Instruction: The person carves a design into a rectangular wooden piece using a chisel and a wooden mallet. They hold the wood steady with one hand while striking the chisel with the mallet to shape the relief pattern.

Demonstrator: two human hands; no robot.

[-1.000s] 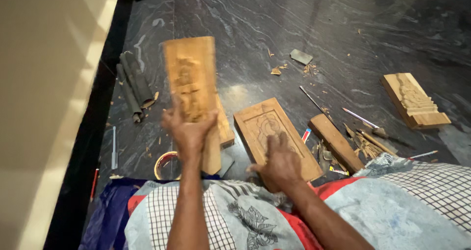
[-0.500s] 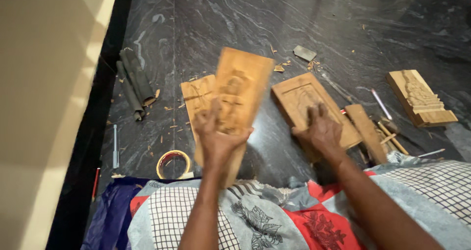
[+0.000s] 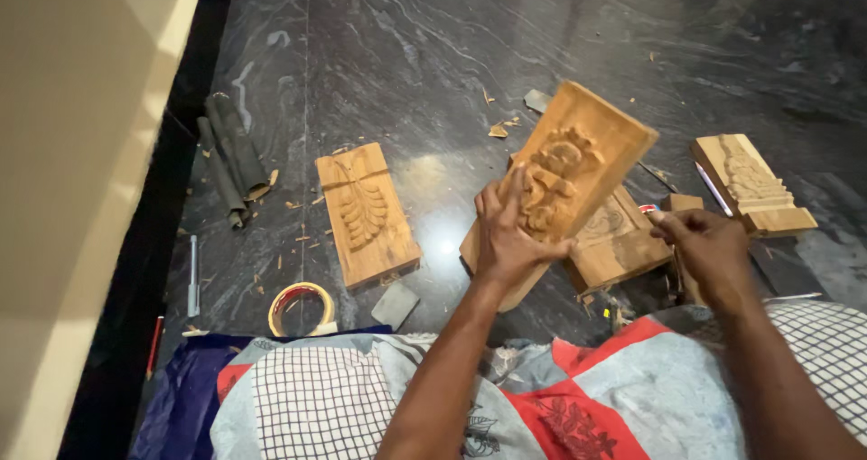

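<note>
The left hand (image 3: 510,239) gripped the carved wooden panel (image 3: 578,167) at its lower half, fingers spread over the relief; the panel was tilted, its long axis running from beside that hand up and away to the right, carved face toward the camera; the right hand (image 3: 709,248), fingers curled closed, rested just right of it, beside a second carved block (image 3: 623,239); another carved plank (image 3: 366,212) lay flat to the left of the left hand.

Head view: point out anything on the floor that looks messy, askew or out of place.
Wood chips and shavings litter the dark floor around the carved panels. The left hand holds one carved panel tilted over another panel. Nothing looks broken.
</note>
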